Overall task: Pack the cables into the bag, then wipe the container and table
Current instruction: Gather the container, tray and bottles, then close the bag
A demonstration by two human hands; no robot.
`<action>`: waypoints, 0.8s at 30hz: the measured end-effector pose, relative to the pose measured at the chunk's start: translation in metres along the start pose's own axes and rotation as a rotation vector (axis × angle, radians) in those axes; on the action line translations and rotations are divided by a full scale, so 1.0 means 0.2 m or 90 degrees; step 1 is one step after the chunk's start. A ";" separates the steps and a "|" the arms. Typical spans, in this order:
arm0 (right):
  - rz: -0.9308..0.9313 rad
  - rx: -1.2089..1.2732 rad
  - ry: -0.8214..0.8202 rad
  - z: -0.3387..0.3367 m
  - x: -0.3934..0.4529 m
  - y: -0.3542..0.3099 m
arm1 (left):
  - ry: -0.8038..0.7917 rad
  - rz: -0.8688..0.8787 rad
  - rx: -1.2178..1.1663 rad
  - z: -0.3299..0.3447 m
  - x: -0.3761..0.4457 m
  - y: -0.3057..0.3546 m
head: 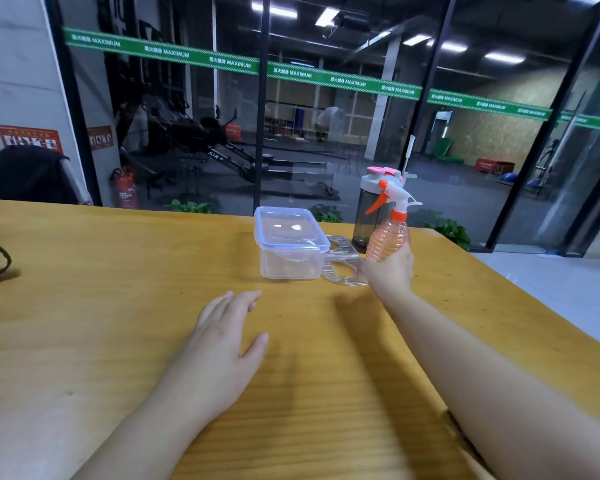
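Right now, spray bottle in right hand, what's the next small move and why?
Probably aim the spray bottle at the container and squeeze. The right hand grips only its base, the nozzle points left toward the lidded container, and the left hand is empty; no cloth is visible.

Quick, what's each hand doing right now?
Left hand: open, empty, palm down over the table.
Right hand: closed around the spray bottle.
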State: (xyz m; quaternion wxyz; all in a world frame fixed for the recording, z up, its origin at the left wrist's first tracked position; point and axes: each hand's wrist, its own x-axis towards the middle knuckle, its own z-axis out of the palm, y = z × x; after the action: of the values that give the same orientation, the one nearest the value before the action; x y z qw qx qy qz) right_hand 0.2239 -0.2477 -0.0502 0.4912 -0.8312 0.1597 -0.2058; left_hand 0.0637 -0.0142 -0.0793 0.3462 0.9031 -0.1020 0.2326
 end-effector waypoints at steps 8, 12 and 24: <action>-0.128 0.027 -0.110 0.08 -0.42 -0.18 | 0.021 -0.031 0.022 -0.06 0.02 0.03; -0.168 0.097 -0.161 0.16 -0.65 -0.28 | 0.021 -0.124 0.045 -0.12 0.04 0.02; -0.254 -0.039 -0.531 0.54 -1.17 -0.47 | 0.042 -0.262 0.321 -0.68 -0.15 -0.42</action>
State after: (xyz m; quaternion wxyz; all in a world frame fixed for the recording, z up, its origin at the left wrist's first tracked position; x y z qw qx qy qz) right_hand 0.0814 -0.0134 -0.0562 0.4397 -0.8714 -0.2088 0.0608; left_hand 0.0187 0.1405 -0.0537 0.1543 0.9541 0.1549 0.2048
